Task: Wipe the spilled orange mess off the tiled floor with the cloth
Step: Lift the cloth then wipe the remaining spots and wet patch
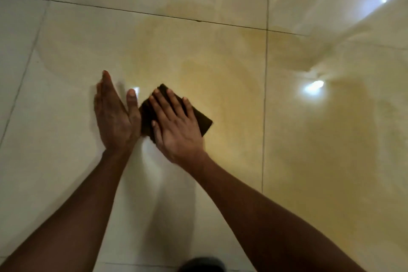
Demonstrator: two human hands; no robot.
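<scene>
A dark brown folded cloth [202, 120] lies flat on the glossy cream tiled floor [55, 117]. My right hand [176, 126] presses on it with straight, spread fingers and covers most of it. My left hand [114, 115] stands on its edge just left of the cloth, fingers straight, thumb up, palm facing the cloth. A thin orange-yellow smear [231, 77] spreads over the tiles ahead and to the right of the cloth, reaching the right side of the view.
Dark grout lines [266, 73] cross the floor. Bright light reflections [313, 86] glare on the wet tiles at right. A dark rounded shape [202, 265] sits at the bottom edge between my forearms.
</scene>
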